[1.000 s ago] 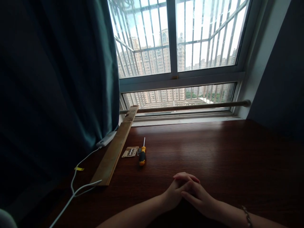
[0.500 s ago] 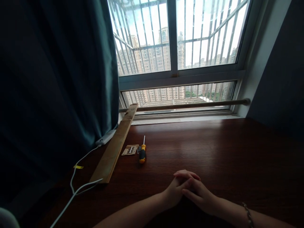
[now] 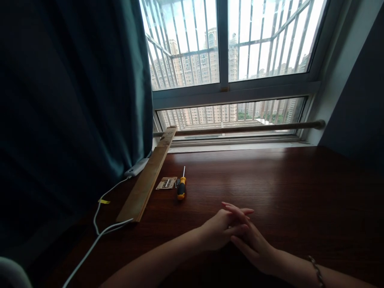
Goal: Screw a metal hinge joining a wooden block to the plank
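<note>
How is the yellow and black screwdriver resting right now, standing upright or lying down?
Lying down: the screwdriver stretches along the wooden surface, its metal shaft pointing toward the window.

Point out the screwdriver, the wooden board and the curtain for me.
Screwdriver (image 3: 181, 188): head view, on the dark grip of its handle.
Wooden board (image 3: 147, 176): head view, on its upper face, about midway along.
Curtain (image 3: 99, 88): head view, on its hanging folds.

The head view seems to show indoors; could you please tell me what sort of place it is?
Probably a room in a high-rise home: a long curtain beside a window, with tall buildings outside.
</note>
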Demonstrator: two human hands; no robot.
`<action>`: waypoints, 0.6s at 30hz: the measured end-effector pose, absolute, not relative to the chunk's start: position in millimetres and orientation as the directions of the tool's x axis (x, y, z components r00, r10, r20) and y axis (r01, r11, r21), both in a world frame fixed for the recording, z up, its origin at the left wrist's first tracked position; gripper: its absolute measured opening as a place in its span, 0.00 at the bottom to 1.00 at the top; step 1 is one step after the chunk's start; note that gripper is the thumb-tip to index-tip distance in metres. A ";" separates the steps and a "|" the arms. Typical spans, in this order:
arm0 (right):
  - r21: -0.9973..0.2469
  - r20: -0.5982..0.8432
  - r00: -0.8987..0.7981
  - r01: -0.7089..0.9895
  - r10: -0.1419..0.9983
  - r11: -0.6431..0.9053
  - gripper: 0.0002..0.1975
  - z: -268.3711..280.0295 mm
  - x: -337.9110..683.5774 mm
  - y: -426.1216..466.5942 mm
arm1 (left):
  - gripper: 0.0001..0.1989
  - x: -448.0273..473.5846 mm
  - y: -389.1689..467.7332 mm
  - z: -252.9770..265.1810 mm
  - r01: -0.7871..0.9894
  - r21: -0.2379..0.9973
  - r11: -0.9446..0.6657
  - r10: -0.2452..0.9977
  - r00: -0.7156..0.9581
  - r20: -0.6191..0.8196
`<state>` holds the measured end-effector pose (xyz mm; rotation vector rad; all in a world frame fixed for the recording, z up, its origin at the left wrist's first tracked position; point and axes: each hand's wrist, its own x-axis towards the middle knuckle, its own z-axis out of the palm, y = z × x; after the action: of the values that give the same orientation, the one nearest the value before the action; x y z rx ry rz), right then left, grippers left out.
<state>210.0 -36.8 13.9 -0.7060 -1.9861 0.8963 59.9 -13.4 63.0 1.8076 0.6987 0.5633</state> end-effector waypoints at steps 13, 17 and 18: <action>-0.920 0.241 -0.302 0.232 0.922 0.316 0.16 10.6 207.8 -22.9 | 0.23 -38.3 72.3 80.2 0.971 -0.117 0.209 0.936 -0.164 0.311; -0.900 0.255 -0.334 0.260 0.908 0.348 0.13 13.5 206.8 -25.5 | 0.22 -53.4 85.3 62.4 0.959 -0.166 0.229 0.966 -0.203 0.159; -0.898 0.259 -0.336 0.263 0.906 0.354 0.13 13.6 206.6 -26.0 | 0.22 -54.8 87.2 58.3 0.961 -0.170 0.216 0.972 -0.195 0.133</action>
<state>206.6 -26.0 13.6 -1.0305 -1.8039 0.9967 -54.8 87.2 58.3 2.1099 2.6061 -0.0821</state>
